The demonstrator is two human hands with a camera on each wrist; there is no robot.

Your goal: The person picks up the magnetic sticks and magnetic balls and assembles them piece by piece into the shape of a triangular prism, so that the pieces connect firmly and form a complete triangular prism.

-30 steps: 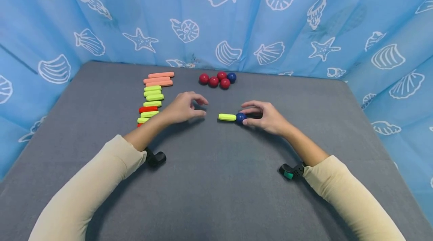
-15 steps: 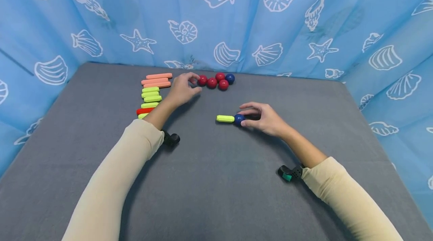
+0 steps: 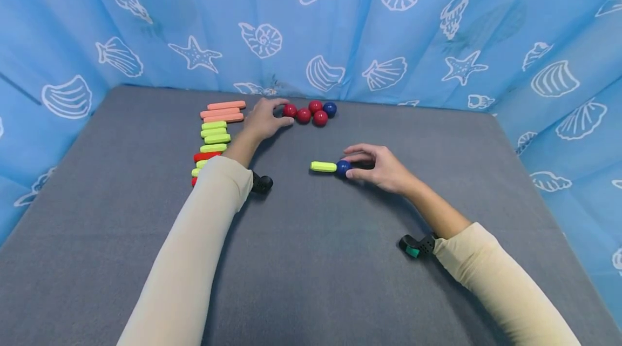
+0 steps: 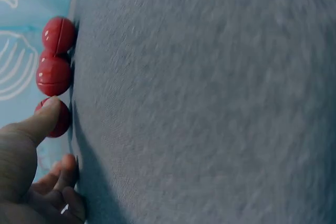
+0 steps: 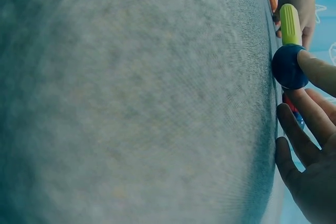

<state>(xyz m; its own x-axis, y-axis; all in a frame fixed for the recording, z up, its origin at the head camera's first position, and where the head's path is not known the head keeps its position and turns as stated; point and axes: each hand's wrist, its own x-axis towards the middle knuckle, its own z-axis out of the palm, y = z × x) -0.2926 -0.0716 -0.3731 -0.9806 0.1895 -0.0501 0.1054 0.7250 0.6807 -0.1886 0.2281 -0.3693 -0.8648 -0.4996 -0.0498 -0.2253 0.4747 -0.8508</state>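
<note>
Two hands are working over the grey desk [image 3: 311,259]. Near the top centre of the head view a cluster of five balls is lying: four red balls [image 3: 304,115] and one blue ball at the cluster's right end [image 3: 330,109]. A second blue ball [image 3: 343,167] is sitting a little right of the frame's centre, touching the end of a yellow-green stick [image 3: 323,166] that is lying flat to its left. In the upper left a column of sticks is lying side by side: three salmon sticks [image 3: 223,111] at the top, then four yellow-green ones and a red one [image 3: 206,155] clearly showing; more ends are peeking out beside the sleeve, too hidden to count.

The left hand [image 3: 264,119] is reaching to the leftmost red ball [image 3: 290,110]; in the left wrist view its thumb is touching the ball [image 4: 59,119] and the fingers are curling loosely, not closed round it. The right hand [image 3: 379,168] is pinching the second blue ball, finger on top and thumb below, as the right wrist view shows at its right edge.

Compared with a second ago, the left hand has travelled from the frame's centre up to the ball cluster. The right hand, the blue ball and the stick are staying where they were.
</note>
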